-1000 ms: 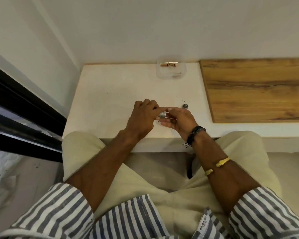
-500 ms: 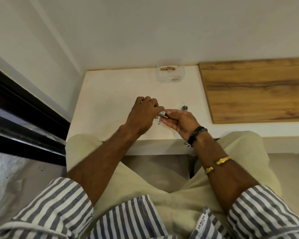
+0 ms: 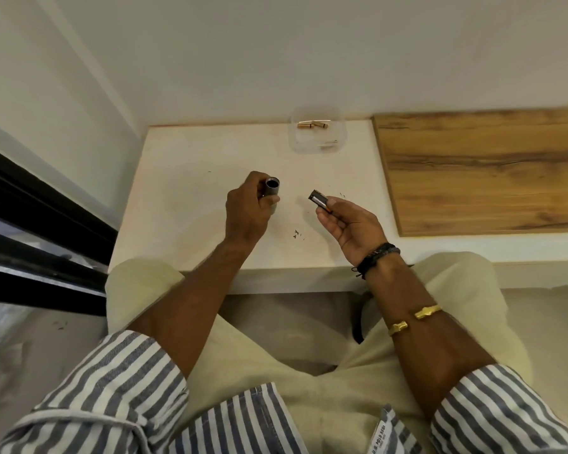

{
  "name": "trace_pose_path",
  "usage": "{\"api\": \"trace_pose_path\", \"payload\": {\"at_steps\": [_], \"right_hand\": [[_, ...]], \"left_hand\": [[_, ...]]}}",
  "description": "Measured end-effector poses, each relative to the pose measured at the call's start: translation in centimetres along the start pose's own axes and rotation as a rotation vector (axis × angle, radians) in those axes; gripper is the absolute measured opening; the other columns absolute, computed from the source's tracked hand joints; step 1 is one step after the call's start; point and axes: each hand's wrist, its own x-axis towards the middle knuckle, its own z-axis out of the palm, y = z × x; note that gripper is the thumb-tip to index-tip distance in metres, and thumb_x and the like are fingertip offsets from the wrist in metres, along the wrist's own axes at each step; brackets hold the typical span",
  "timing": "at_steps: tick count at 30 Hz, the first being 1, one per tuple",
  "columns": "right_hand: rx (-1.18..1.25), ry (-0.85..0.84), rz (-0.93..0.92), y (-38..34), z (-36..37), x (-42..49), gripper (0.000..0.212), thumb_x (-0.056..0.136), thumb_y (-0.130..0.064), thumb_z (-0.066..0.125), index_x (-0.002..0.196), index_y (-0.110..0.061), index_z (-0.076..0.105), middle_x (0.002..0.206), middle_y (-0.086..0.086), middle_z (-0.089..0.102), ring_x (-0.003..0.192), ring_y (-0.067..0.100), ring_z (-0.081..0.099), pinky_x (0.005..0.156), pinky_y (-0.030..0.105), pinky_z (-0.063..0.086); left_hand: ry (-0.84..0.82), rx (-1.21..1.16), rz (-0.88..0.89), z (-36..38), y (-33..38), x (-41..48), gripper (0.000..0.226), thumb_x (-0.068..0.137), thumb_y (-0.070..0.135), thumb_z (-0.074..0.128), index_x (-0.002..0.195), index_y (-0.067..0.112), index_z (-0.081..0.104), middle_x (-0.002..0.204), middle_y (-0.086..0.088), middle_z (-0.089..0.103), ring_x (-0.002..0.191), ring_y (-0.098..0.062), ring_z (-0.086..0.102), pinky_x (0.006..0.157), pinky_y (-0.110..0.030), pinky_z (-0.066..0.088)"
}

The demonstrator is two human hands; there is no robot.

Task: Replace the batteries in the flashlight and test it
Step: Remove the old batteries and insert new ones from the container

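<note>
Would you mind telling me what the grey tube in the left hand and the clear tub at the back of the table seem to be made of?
Grey cylindrical flashlight tube: probably metal, matte grey with a dull sheen. Clear tub: likely thin plastic, see-through, so the copper-coloured batteries inside show.

1 flashlight [image 3: 272, 191], 3 batts (2 boxed) [image 3: 312, 125]

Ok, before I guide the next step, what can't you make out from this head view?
- Flashlight tube: the bore is dark, so whether it is empty is unclear; the left hand covers its lower part.
- Battery: markings too small; the right hand hides one end.
- Clear container: two batteries visible, other contents too small.
</note>
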Motion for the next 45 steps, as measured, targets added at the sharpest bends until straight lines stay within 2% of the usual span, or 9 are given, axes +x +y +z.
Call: {"api": "trace_pose_path", "payload": {"at_steps": [3,7,13,16,21,26,34,39,45], "right_hand": [[0.023,0.01,0.011,0.2,0.0,0.2,0.024,0.088,0.002,0.071,0.11,0.009,0.067,0.125,0.027,0.067,0.092,0.03,0.073,0.082,0.033,0.063],[0.063,0.035,0.04,0.4,0.0,0.5,0.014,0.088,0.001,0.071,0.101,0.005,0.069,0.121,0.027,0.068,0.09,0.029,0.074,0.077,0.031,0.063],[0.107,0.056,0.072,0.5,0.1,0.5,0.001,0.089,0.0,0.07,0.089,0.001,0.07,0.107,0.023,0.071,0.084,0.027,0.075,0.072,0.03,0.063],[0.112,0.062,0.083,0.6,0.2,0.5,0.003,0.089,0.0,0.07,0.086,0.0,0.07,0.106,0.023,0.071,0.083,0.027,0.075,0.07,0.03,0.063],[0.089,0.04,0.066,0.6,0.1,0.5,0.005,0.088,0.0,0.071,0.092,0.001,0.071,0.11,0.023,0.071,0.087,0.029,0.074,0.074,0.031,0.063],[-0.078,-0.042,0.015,0.2,0.2,0.3,0.025,0.089,-0.003,0.072,0.112,0.005,0.067,0.11,0.018,0.074,0.088,0.025,0.073,0.078,0.031,0.063],[-0.684,-0.196,-0.151,-0.1,1.2,-0.9,0.02,0.086,-0.002,0.075,0.106,-0.002,0.075,0.096,0.017,0.076,0.08,0.016,0.07,0.075,0.03,0.061],[-0.708,-0.158,-0.262,0.4,1.5,-1.3,0.025,0.083,-0.005,0.08,0.107,-0.006,0.072,0.089,0.011,0.078,0.081,0.02,0.074,0.073,0.031,0.062],[-0.534,-0.162,-0.15,0.7,1.9,-1.5,0.017,0.092,0.0,0.065,0.105,-0.006,0.072,0.091,0.008,0.074,0.077,0.019,0.068,0.069,0.032,0.06]], "left_hand": [[0.017,-0.027,-0.039,0.6,-0.4,0.5,0.023,0.085,-0.003,0.065,0.106,0.007,0.064,0.093,-0.001,0.071,0.079,0.005,0.067,0.068,-0.006,0.048],[0.021,0.013,-0.053,1.3,-1.4,0.8,0.026,0.085,0.003,0.067,0.108,0.013,0.063,0.099,-0.003,0.073,0.091,-0.017,0.07,0.081,-0.027,0.058],[0.001,0.022,-0.087,1.6,-1.6,1.2,0.028,0.086,0.005,0.068,0.112,0.011,0.06,0.101,-0.004,0.073,0.09,-0.019,0.069,0.073,-0.008,0.047],[-0.014,0.043,-0.102,1.6,-1.7,1.2,0.031,0.086,0.005,0.068,0.115,0.009,0.058,0.104,-0.007,0.073,0.093,-0.022,0.068,0.075,-0.016,0.049],[-0.048,0.007,-0.093,0.8,-1.2,0.3,0.052,0.083,-0.005,0.069,0.132,0.006,0.054,0.13,-0.013,0.065,0.12,-0.027,0.062,0.102,-0.038,0.052],[0.267,-0.06,-0.023,-0.8,0.6,-1.9,0.026,0.093,0.007,0.063,0.119,0.007,0.066,0.113,-0.004,0.072,0.098,-0.012,0.067,0.082,-0.02,0.056],[-0.215,-0.268,-0.212,0.4,1.4,-4.7,0.027,0.095,0.023,0.066,0.121,0.015,0.071,0.115,-0.002,0.074,0.103,-0.012,0.07,0.096,-0.038,0.057],[-0.361,-0.525,-0.347,0.3,1.9,-5.9,0.033,0.094,0.007,0.066,0.127,0.002,0.065,0.108,-0.012,0.075,0.097,-0.021,0.074,0.08,-0.03,0.061],[-0.311,-0.599,-0.432,0.1,2.0,-5.7,0.032,0.095,0.003,0.063,0.127,-0.002,0.064,0.114,-0.016,0.072,0.099,-0.026,0.073,0.087,-0.033,0.06]]}}
